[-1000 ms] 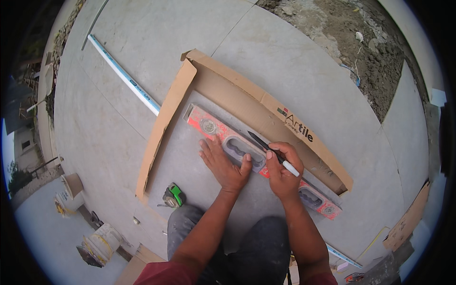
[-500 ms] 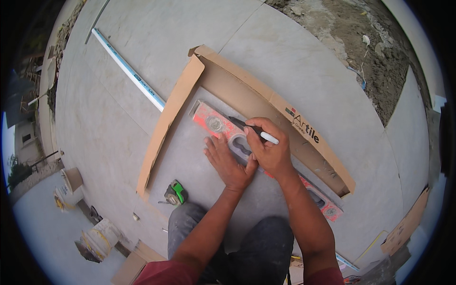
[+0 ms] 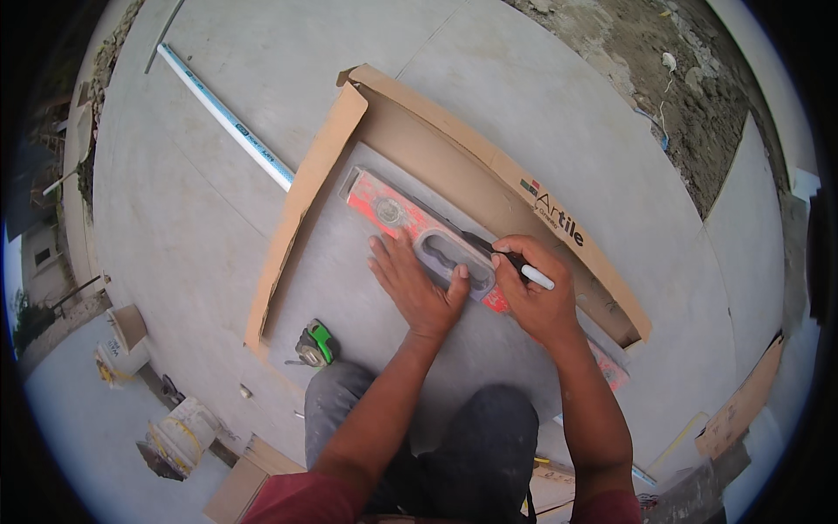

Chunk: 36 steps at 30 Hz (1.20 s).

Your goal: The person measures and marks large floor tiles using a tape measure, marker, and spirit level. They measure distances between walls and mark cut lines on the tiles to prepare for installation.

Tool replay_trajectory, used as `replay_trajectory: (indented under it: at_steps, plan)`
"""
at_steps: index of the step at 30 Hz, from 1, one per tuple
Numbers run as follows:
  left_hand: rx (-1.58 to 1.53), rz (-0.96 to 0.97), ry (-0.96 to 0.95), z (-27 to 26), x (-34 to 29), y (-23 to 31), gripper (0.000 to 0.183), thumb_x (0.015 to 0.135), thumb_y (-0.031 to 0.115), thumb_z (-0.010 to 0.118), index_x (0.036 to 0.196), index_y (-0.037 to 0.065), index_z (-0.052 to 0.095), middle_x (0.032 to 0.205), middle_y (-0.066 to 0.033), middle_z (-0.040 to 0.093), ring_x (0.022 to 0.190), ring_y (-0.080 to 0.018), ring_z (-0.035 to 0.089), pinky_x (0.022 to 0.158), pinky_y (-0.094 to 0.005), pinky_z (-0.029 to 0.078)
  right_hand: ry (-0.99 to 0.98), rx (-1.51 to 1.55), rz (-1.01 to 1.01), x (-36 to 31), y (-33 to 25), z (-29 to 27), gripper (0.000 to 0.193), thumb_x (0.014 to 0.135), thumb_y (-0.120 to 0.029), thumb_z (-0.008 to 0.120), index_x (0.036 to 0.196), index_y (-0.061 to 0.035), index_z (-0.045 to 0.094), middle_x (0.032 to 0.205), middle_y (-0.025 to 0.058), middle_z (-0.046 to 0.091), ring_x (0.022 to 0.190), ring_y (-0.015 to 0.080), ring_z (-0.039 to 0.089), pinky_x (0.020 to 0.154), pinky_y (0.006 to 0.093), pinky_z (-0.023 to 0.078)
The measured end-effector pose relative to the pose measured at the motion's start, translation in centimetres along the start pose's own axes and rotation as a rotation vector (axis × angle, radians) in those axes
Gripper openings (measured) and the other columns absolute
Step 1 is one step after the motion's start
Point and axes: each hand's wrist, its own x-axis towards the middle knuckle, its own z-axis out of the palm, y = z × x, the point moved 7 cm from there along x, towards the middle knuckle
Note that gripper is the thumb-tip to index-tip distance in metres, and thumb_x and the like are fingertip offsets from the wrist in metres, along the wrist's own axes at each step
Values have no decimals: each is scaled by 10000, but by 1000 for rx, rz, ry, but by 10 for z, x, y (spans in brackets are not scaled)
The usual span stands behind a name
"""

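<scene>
Scuffed red spirit level with a long grey-rimmed handle slot (image 3: 496,300) is the centre of it, lying flat and slantwise across a smooth grey slab (image 3: 349,288), its upper end up near the left wall of an open brown cardboard box (image 3: 305,210) that frames the slab. On the near side, the bare left hand (image 3: 423,293) leans in, fingers spread, thumb standing well apart; the index fingertip is on the level's red body, the thumb tip by the slot, other fingers reaching over the slab. And the right hand (image 3: 541,297)! Thumb and index finger pinch a slim black marker with a white end (image 3: 538,278), its dark point angled to the level's far edge; whether it touches the slab, I cannot tell from here. The lower fingers curl under, partly hidden, and the right forearm covers part of the level's lower stretch. Near the left knee of the dark, dusty trousers (image 3: 489,428) sits a green-and-dark tape measure (image 3: 316,343). Beyond the box's left wall, a long white-and-blue strip (image 3: 229,122) slants away over pale grey paving (image 3: 262,52).
</scene>
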Motion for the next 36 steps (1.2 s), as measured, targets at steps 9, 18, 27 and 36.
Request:
replay_trajectory:
  at_steps: [9, 18, 27, 36]
  plan:
    - [-4, 10, 2, -1, 2, 3, 964, 883, 545, 605, 1531, -79, 256, 1554, -256, 346, 1504, -466, 170, 1198, -602, 70, 2, -58, 35, -20, 1, -24, 137, 877, 1, 660, 1011, 30, 657, 805, 109, 655, 671, 124, 603, 602, 268, 477]
    - [0, 12, 6, 0, 0, 1, 962, 893, 556, 594, 1530, -80, 255, 1556, -249, 348, 1501, -464, 178, 1198, -602, 73, 30, -82, 4, -29, 4, -32, 98, 914, -19, 662, 1009, 1, 668, 795, -5, 618, 668, 33, 506, 580, 216, 405]
    - [3, 28, 11, 1, 0, 1, 953, 903, 565, 585, 1532, -71, 256, 1558, -245, 340, 1496, -469, 185, 1195, -607, 80, 69, -55, 112, -37, 5, -42, 69, 895, 0, 639, 955, 30, 649, 827, 76, 657, 678, 98, 571, 599, 239, 454]
    - [-7, 10, 23, -1, 0, -1, 947, 872, 494, 635, 1537, -61, 252, 1556, -249, 340, 1497, -467, 179, 1197, -607, 77, 205, -351, -27, -85, 1, -78, 175, 891, -104, 688, 1015, -4, 617, 1033, 142, 617, 801, 242, 634, 708, 333, 508]
